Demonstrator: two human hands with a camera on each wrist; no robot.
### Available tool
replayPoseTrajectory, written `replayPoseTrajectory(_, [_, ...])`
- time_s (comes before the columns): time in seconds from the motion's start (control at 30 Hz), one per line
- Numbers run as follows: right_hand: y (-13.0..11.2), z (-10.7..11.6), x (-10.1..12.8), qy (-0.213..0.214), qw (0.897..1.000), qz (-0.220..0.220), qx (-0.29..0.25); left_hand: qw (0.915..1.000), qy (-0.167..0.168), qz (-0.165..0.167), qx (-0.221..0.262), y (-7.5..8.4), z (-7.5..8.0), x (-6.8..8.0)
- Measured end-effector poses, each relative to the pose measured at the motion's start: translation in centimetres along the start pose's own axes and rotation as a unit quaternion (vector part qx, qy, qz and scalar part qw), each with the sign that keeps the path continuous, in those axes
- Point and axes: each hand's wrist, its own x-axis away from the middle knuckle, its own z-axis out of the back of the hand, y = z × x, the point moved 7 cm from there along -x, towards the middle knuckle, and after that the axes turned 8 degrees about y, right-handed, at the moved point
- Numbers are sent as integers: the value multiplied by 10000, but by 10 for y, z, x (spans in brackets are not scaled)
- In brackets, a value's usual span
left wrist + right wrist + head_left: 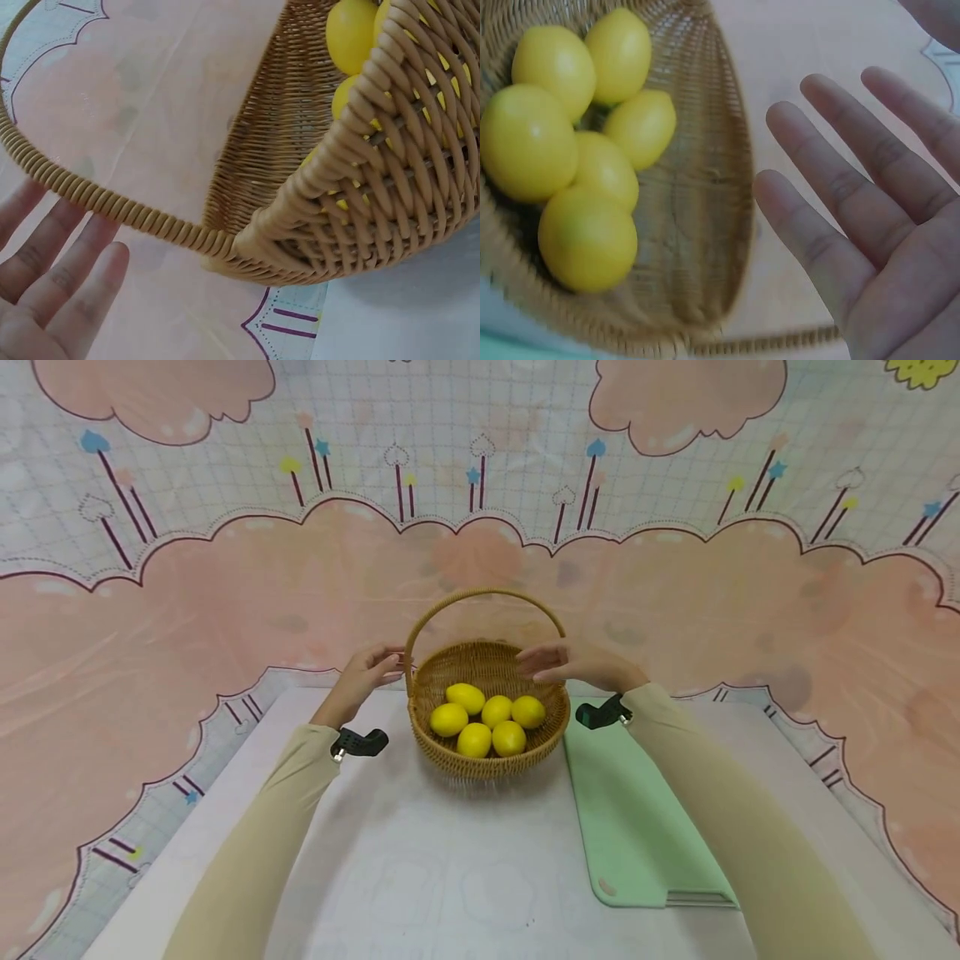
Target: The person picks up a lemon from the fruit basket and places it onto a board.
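Note:
A wicker basket (483,768) with a tall arched handle (487,592) stands on the white table and holds several yellow lemons (474,741). My left hand (363,677) is at the left side of the handle, fingers extended; in the left wrist view its fingertips pass behind the handle (112,202), and whether they touch it I cannot tell. On the other side my right hand (581,664) hovers over the basket's right rim, in front of the handle's right end. The right wrist view shows its fingers (840,187) straight and spread, with nothing in them, beside the lemons (589,238).
A pale green cutting board (637,818) lies on the table to the right of the basket, partly under my right forearm. Behind the white table (450,877) hangs a pink patterned cloth (300,577), close behind the basket.

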Motion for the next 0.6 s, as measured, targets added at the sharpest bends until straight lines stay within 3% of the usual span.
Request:
replayPoseTrajectory(0.23, [-3,-25,-23,-376,9987,-158,-306,9997,44,-143,217,-3,-8,-3])
replayPoseTrajectory(0.4, [-8,-38,-37,-492,9983,1,-298,9993,158,-267,219,-3,-9,-6])
replayPoseTrajectory(0.6, [-5,-49,-50,-623,9977,-154,-239,9986,293,-410,186,-6,-9,-7])
